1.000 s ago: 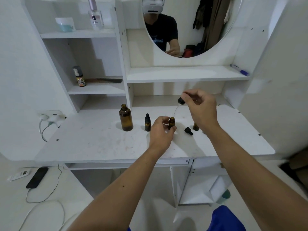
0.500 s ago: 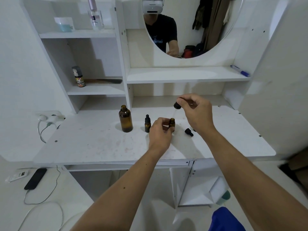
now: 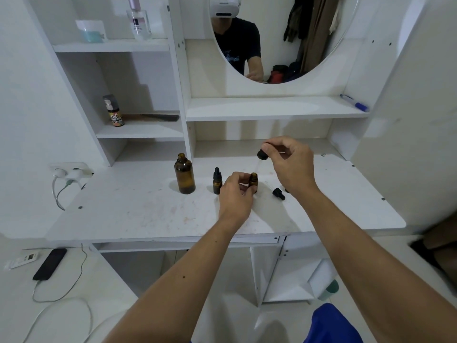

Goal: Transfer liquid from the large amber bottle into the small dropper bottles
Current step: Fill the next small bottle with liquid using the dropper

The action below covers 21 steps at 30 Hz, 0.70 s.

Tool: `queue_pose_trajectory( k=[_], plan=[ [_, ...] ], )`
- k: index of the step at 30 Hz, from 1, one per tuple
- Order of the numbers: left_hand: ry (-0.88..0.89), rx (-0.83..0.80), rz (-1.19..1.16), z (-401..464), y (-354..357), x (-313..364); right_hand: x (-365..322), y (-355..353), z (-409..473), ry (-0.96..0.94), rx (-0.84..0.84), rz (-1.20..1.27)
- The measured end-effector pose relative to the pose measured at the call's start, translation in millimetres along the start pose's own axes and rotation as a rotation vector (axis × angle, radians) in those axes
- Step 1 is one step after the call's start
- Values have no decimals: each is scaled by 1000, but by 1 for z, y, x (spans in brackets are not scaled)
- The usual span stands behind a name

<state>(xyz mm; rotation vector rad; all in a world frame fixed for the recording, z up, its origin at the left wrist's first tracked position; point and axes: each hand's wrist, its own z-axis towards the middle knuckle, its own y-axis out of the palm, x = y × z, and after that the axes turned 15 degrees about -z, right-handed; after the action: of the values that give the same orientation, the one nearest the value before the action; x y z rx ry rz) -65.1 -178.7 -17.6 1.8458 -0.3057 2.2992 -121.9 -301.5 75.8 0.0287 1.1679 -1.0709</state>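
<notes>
- Large amber bottle [image 3: 184, 175]: brown glass, uncapped, upright on the worktop, at 9 o'clock from the small bottles.
- Capped dropper bottle [image 3: 217, 181]: small, dark, black dropper top on, upright just beside the large one at its 3 o'clock.
- Open dropper bottle [image 3: 253, 181]: small, amber, upright, mouth bare.
- Dropper cap [image 3: 262, 154]: black, raised at 1 o'clock above the open bottle.
- Loose black cap [image 3: 278, 193]: lying on its side at 4 o'clock.

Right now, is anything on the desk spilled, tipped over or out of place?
No spill visible. One loose dropper cap lies on its side on the desk, right of the open small bottle. The amber bottle stands upright, uncapped.
</notes>
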Motion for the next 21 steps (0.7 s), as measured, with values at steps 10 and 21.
queue_pose_trajectory(
  k=[10,21],
  plan=[
    [-18,0,-30,-4,-5,4,-15,-16,-1,-3,65,58],
    [40,-37,-64,-26,-49,10,-45,-4,1,-98,68,166]
  ],
)
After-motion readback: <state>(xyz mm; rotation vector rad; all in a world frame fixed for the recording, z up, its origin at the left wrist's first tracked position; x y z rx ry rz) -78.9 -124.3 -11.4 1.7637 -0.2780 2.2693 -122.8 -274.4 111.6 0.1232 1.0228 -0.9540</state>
